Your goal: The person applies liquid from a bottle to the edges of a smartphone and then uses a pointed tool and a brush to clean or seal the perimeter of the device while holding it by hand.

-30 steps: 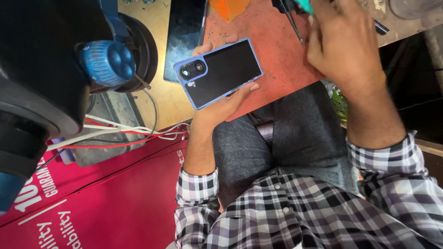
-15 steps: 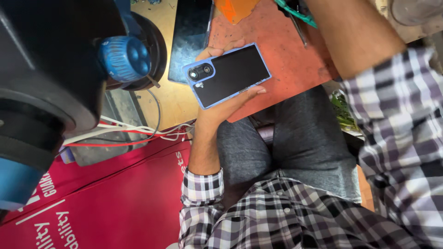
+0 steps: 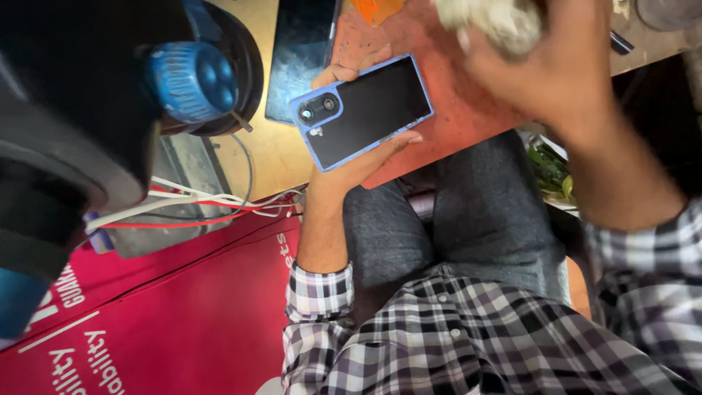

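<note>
The left hand [image 3: 358,157] holds a smartphone [image 3: 363,111] back side up, its grip closed around the blue-edged frame: thumb along the near long edge, fingers curled behind the far edge beside the camera block. The phone hangs just above the orange work mat [image 3: 446,110] on the tabletop [image 3: 274,157], clear of it. Up and to the right of that grip, the right hand [image 3: 556,69] is blurred, its grip closed on a pale crumpled wad, probably a cloth [image 3: 497,22]. By the look of it, the step in hand is bringing the cloth to the phone's dark back panel. The next move seems to call for a firm left hold, panel tilted toward the cloth, and light pressure near the lenses.
</note>
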